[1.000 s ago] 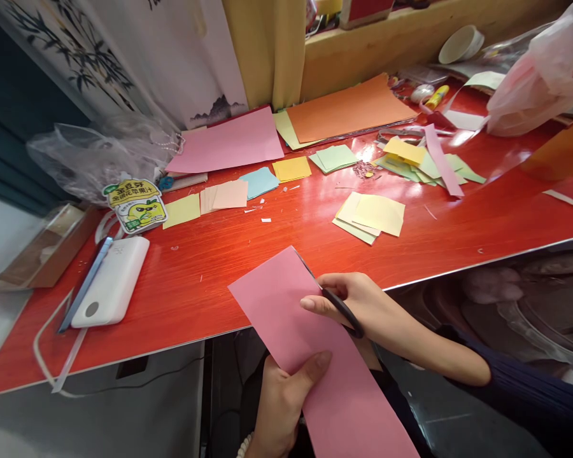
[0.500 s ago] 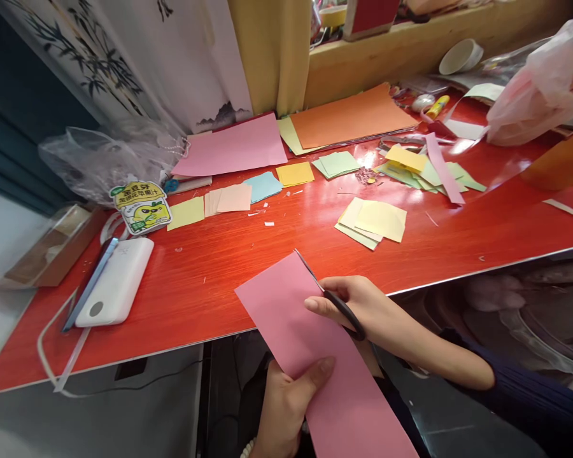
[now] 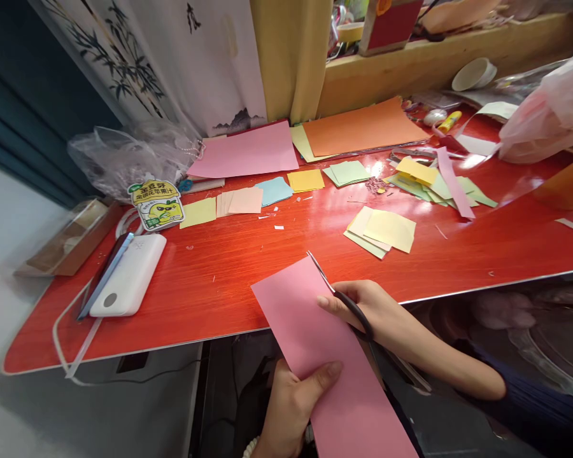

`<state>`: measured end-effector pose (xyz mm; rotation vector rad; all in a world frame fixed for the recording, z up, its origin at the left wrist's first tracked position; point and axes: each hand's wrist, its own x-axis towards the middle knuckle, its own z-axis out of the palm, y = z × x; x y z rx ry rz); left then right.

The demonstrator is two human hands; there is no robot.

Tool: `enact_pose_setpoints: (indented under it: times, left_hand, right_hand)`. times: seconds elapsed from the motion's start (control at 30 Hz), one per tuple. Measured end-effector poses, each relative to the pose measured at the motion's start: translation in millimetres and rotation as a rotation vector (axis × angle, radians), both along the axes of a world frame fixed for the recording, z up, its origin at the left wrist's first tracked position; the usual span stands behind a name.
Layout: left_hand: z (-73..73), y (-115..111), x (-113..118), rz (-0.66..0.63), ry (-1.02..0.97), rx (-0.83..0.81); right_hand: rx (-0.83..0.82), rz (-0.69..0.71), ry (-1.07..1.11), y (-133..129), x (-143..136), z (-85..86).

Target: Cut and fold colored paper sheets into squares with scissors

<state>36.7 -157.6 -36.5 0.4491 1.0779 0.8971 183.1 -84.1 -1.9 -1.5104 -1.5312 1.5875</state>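
Observation:
A long sheet of pink paper (image 3: 310,318) slants across my lap, its far end just past the table's front edge. My left hand (image 3: 298,397) grips it near the middle, thumb on top and fingers underneath. In my right hand (image 3: 363,312) is a pair of black-handled scissors (image 3: 323,270), closed around by the fingers. The blades lie along the paper's right edge near its far corner, slightly parted at the tips. My right thumb rests over the paper. Part of the scissors' handle is hidden by the hand.
Stacks of cut paper, yellow (image 3: 305,180), blue (image 3: 273,191) and pale yellow (image 3: 389,230), lie on the red table (image 3: 210,273). Behind them are large pink (image 3: 248,151) and orange sheets (image 3: 363,127). A white power bank (image 3: 131,273) lies left; a plastic bag (image 3: 549,108) stands right.
The view has shifted a little, so the table's contents appear farther right. The scissor blades' tips look a bit further apart. Both hands keep their hold.

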Motion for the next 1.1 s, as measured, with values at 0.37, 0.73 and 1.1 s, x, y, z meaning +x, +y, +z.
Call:
enact_pose_setpoints:
  times: [0.37, 0.73, 1.1]
  left_hand:
    - [-2.3, -2.2, -2.1, -0.025, 0.020, -0.048]
    - [-2.9, 10.3, -29.5, 0.059, 0.001, -0.067]
    - [8.8, 9.5, -43.1, 0.031, 0.005, -0.084]
  right_hand:
    - [0.026, -0.002, -0.010, 1.0, -0.9, -3.6]
    - [0.370, 0.017, -0.624, 61.3, 9.2, 3.5]
    - [0.508, 0.141, -0.553, 59.5, -11.7, 19.0]
